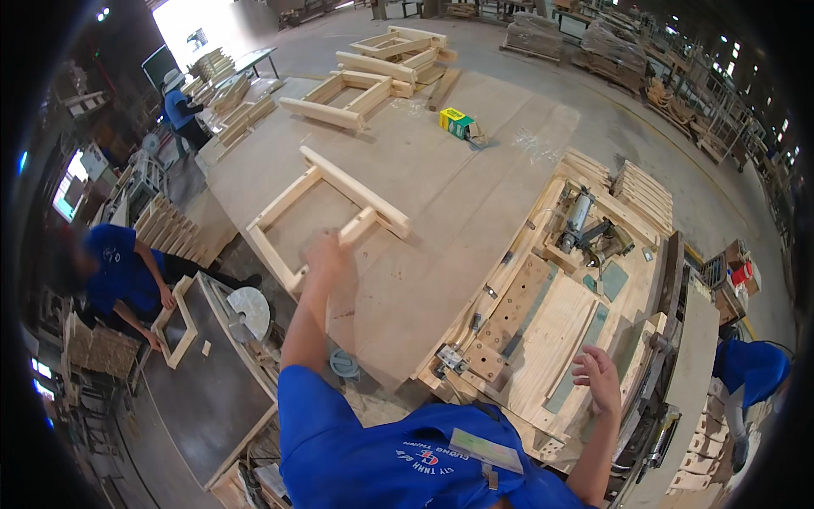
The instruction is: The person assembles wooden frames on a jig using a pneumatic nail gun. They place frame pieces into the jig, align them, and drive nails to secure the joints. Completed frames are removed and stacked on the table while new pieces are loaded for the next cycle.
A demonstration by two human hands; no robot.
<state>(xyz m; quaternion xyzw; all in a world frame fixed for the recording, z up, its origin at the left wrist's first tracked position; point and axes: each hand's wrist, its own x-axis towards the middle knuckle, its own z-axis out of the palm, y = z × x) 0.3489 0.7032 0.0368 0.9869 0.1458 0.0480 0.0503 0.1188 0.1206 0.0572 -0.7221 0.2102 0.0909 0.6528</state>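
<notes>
A pale wooden frame (275,206) of joined rails lies tilted across the big brown board surface ahead of me. My left hand (326,254) reaches forward and is closed over its near rail; the fingers are slightly blurred. At the right, my right hand (601,380) hangs above a wooden jig bench (543,331), fingers apart and nothing in them. The jig bench carries light boards, green strips and metal clamps. A pneumatic cylinder (579,214) and a hand power tool (607,244) are on its far part.
More wooden frames (348,97) lie at the far side, near a yellow-green box (458,124). At left, a co-worker (119,271) handles a wooden piece (175,327) on a dark table (220,382). Another person (750,373) bends at the right, beside stacked wood parts (699,445).
</notes>
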